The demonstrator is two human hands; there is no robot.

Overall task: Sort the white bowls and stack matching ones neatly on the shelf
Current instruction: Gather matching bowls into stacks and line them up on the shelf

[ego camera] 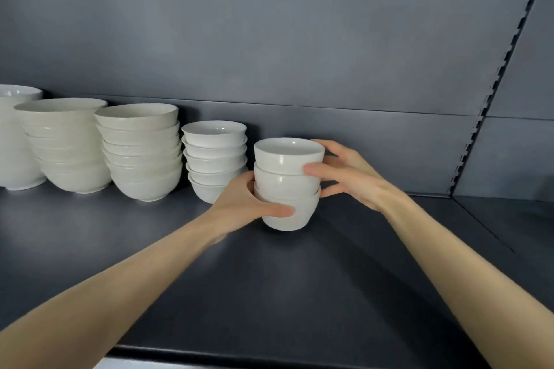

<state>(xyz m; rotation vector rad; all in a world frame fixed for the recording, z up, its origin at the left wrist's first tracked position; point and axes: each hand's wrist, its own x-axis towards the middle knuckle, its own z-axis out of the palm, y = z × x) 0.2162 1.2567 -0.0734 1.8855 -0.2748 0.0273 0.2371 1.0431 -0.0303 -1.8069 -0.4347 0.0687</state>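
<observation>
A stack of three small white bowls (287, 183) stands on the dark shelf (299, 278), right of the other stacks. My left hand (245, 207) grips the bottom bowl from the left, thumb across its front. My right hand (347, 174) holds the stack from the right, thumb on the middle bowl and fingers round the back. Just left stands a stack of several small flared bowls (214, 156), partly hidden by my left hand.
Further left stand two stacks of wider cream bowls (141, 153) (67, 144) and a tall white bowl stack (15, 141) at the frame's edge. A slotted upright rail (491, 105) marks the shelf's right side. Bare shelf lies right of the held stack.
</observation>
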